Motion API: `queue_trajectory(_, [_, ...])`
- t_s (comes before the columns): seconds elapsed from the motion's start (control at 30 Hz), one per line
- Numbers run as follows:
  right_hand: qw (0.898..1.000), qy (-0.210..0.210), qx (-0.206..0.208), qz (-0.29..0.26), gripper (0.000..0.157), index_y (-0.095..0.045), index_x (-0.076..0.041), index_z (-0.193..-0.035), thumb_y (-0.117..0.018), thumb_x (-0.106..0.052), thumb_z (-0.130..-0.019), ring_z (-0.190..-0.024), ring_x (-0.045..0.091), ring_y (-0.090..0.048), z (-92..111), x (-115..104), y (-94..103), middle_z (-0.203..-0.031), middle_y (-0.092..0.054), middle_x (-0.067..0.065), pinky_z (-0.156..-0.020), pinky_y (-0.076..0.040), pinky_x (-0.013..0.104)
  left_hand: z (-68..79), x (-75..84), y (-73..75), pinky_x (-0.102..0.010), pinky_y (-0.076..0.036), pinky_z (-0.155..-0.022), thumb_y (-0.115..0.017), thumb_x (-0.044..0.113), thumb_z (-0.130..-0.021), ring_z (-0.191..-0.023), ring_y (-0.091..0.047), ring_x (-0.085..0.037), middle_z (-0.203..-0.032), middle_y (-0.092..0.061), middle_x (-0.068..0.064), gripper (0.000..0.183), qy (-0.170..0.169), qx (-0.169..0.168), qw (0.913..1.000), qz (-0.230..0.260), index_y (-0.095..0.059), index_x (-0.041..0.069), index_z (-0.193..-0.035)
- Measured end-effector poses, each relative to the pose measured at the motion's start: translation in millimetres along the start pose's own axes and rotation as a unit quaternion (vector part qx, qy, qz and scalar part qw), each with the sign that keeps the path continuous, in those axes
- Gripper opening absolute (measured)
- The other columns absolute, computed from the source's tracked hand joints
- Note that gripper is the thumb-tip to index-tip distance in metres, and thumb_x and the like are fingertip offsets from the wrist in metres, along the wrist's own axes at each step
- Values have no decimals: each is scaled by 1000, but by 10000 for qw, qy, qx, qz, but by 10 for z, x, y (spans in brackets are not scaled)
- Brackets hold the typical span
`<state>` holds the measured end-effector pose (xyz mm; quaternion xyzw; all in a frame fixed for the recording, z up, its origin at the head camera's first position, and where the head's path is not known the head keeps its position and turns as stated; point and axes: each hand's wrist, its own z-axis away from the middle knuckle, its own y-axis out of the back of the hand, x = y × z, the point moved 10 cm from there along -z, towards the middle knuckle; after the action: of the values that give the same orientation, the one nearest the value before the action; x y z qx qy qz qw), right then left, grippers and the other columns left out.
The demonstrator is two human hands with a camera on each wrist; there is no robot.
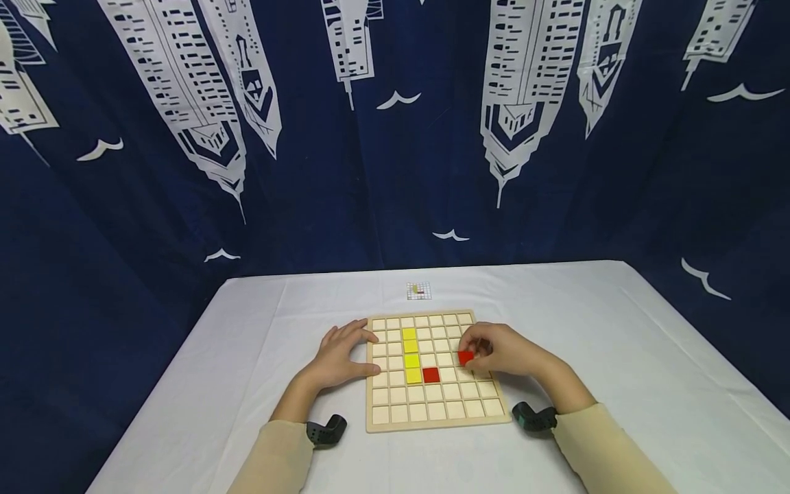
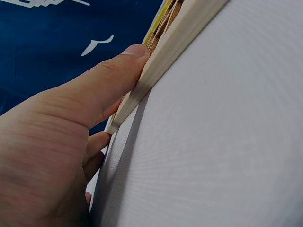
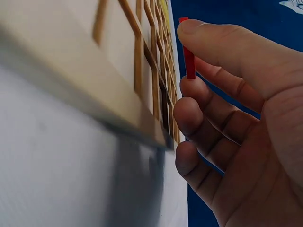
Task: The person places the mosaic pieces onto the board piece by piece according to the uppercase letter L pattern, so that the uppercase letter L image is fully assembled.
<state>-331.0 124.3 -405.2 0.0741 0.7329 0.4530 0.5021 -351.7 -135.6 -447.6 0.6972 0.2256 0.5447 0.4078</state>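
A wooden grid board [image 1: 439, 428] lies on the table. Several yellow square tiles [image 1: 411, 361] form a column on it, with a red tile [image 1: 431, 375] to the right of the lowest one. My left hand [image 1: 338, 357] rests at the board's left edge, its thumb [image 2: 113, 71] on the rim and its other fingers spread farther along. Over the board's right side, my right hand [image 1: 507, 351] pinches a second red tile [image 3: 189, 61] between thumb and fingertips. In the right wrist view this tile is edge-on, apart from the grid.
A small printed grid card [image 1: 418, 291] with yellow and red marks lies behind the board. White cloth [image 1: 296, 309] covers the table. A dark blue curtain [image 1: 370, 171] with white buildings hangs behind it. Each wrist wears a black device [image 1: 327, 431].
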Motion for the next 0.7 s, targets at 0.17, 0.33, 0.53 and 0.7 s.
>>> queue_trajectory(0.17, [9999,108,-93,18,21,-69,-15,-95,-82,-14,-79,-73,10,-51,-29,-56,-96,-86,-61,3,-62,-44,17,-1,13,7,-55,1,-127,-85,46,-74,-154,-23,-30,-162,-36,-3,51,3,-16,10000,8,-62,31,-118])
queue_trajectory(0.33, [9997,174,-131,53,21,-68,-16,-95,-82,-14,-80,-74,13,-52,-39,-94,-169,-84,-62,2,-63,-44,17,0,8,-5,-55,0,-127,-85,46,-74,-154,-24,-30,-162,-36,-3,52,-14,-22,10000,20,-62,31,-118])
queue_trajectory(0.53, [9994,260,-199,110,20,-68,-15,-95,-82,-14,-81,-71,11,-51,-59,-154,-233,-84,-62,3,-62,-42,16,2,8,-4,-56,0,-127,-85,46,-74,-154,-24,-30,-162,-36,-4,52,-39,-7,10000,13,-62,31,-118])
queue_trajectory(0.7, [9989,233,-171,379,20,-68,-16,-95,-82,-16,-81,-71,9,-49,-71,-172,-266,-84,-58,1,-62,-41,17,0,15,3,-56,0,-127,-85,46,-74,-154,-24,-30,-162,-36,-4,53,-37,-7,10000,-2,-62,31,-118])
